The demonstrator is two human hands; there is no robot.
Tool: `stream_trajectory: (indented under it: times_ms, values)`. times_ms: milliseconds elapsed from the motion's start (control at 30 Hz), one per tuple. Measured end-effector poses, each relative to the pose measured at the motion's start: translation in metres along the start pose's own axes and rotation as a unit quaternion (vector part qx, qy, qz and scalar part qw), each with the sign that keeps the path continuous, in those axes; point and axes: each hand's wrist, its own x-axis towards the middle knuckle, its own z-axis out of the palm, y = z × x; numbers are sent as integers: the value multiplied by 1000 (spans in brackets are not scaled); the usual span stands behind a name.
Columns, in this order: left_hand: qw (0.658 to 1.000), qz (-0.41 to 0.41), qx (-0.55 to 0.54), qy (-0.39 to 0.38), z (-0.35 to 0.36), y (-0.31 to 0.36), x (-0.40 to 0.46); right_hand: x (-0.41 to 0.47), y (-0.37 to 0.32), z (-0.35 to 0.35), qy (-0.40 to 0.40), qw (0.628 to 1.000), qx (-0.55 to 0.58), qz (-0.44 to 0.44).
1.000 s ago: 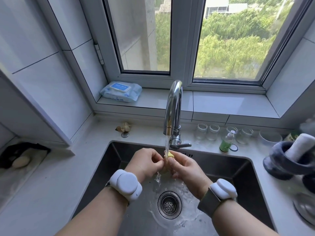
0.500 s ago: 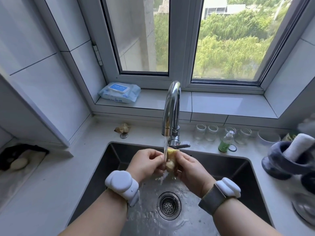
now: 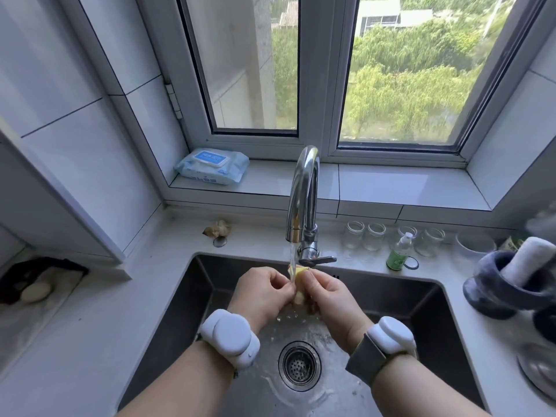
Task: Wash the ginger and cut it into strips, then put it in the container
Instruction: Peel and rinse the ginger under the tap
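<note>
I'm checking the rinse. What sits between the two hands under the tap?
In the head view, the ginger sits between the left hand and right hand, pinched by both, with the tap's water stream falling onto it.

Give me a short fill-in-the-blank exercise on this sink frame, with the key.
1. Both hands, left and right, hold the ginger under running ____.
2. The faucet stands over a steel ____.
3. The wipes pack lies on the window ____.
4. The green bottle stands to the ____ of the faucet.

Missing words: water; sink; sill; right
</note>
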Motion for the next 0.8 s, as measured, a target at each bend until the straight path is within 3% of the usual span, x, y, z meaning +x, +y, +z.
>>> stream_trajectory:
  times_ms: [133, 267, 367, 467, 567, 800]
  values:
    - [998, 18, 50, -15, 1, 2, -1, 1, 1, 1, 8, 1000, -16, 10]
    - [998, -30, 53, 5, -2, -9, 4, -1, 1, 6, -12, 998, 50, 32]
    - [994, -73, -79, -14, -6, -10, 4, 4, -2, 4, 33, 997, 65, 36]
    - [955, -116, -251, -111, -5, -2, -1, 7, 0, -1, 90, 995, 4, 40]
    - [959, -65, -241, -131, 2, -5, -4, 5, -1, 0, 87, 995, -19, 42]
    - [956, -51, -264, -117, 3, -10, -1, 1, -12, -1, 32, 998, 26, 55]
